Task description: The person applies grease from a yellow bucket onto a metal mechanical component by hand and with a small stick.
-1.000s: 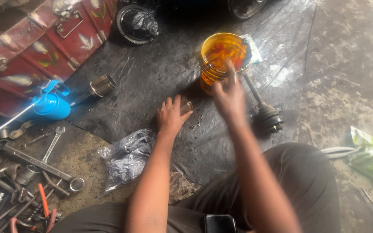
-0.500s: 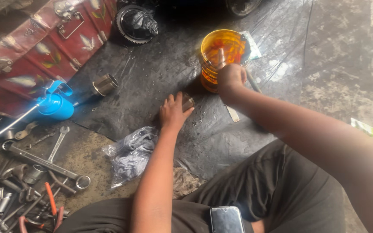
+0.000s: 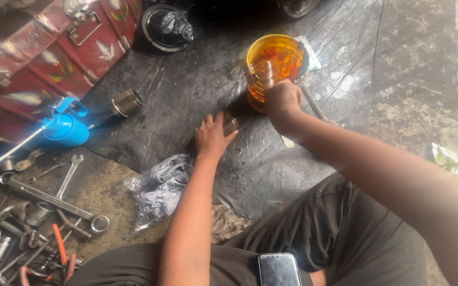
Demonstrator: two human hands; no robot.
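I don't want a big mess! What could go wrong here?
The right hand pokes a tool into the orange tub of liquid; leaning on its rim might tip it onto the black sheet. The sheet looks wet, so the small metal cylinder under the left hand could slip away.
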